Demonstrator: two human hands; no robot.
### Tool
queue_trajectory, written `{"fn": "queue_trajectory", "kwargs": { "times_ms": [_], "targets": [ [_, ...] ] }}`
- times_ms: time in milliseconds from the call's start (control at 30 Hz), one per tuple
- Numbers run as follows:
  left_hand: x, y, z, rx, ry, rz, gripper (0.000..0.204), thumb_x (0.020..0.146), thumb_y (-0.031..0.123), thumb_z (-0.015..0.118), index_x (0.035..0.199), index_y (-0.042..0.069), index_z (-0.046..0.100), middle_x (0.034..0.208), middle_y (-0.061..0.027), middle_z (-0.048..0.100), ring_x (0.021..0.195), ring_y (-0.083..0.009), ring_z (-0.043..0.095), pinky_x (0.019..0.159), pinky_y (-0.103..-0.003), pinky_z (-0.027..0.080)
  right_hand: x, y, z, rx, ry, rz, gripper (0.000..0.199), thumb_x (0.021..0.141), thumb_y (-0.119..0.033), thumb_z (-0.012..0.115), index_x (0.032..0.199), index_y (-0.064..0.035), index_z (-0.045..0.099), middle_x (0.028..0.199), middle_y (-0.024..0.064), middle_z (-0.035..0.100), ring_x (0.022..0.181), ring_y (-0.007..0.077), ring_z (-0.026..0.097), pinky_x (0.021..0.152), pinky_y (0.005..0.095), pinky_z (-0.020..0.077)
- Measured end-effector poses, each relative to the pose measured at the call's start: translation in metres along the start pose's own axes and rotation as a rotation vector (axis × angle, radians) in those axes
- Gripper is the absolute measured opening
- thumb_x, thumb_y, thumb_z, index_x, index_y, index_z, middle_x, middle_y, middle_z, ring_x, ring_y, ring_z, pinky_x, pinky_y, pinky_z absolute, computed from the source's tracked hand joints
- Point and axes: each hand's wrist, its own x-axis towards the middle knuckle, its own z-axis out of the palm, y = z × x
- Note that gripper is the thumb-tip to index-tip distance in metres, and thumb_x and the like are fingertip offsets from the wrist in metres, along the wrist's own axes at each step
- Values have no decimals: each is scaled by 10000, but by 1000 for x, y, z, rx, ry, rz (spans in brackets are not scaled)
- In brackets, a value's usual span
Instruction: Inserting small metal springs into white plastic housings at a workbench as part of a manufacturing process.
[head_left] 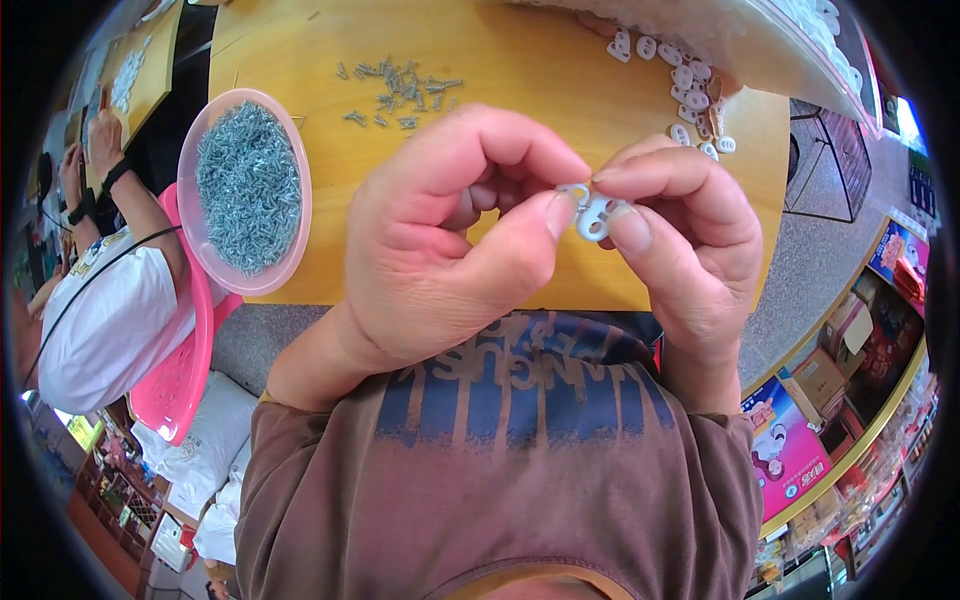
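While both hands pinch white plastic piece, pink oval bowl holds heaped silver metal parts.

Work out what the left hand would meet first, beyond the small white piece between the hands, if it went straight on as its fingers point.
Probably the right hand, which faces the left hand just past the white piece; exact depth is unclear from this single view.
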Motion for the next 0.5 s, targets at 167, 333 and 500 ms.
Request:
{"fn": "queue_trajectory", "kwargs": {
  "times_ms": [167,333,500],
  "targets": [
    [0,0,2,-3,15,-21,128,762,-19,487,890,-16,474,718,-41,518,544,-47,464,497,-155,384,-2,-1,7,145,156,95,156,735,-34,545,873,25,502,805,90,519,689,111,487,595,196,400],
    [0,-2,9,-159,85,-23,139,766,-16,482,904,-23,464,684,-42,515,537,-55,473,494,-157,381,-2,0,3,109,62,71,127,737,-30,546,842,23,497,792,103,520,676,115,490,588,199,406],
    [-2,-2,6,-94,50,-41,136,767,-13,481,901,-22,465,695,-49,522,532,-60,476,503,-163,388,-3,3,2,108,80,27,122,738,-27,545,839,24,500,793,106,520,669,117,491,587,199,408]
  ]
}}
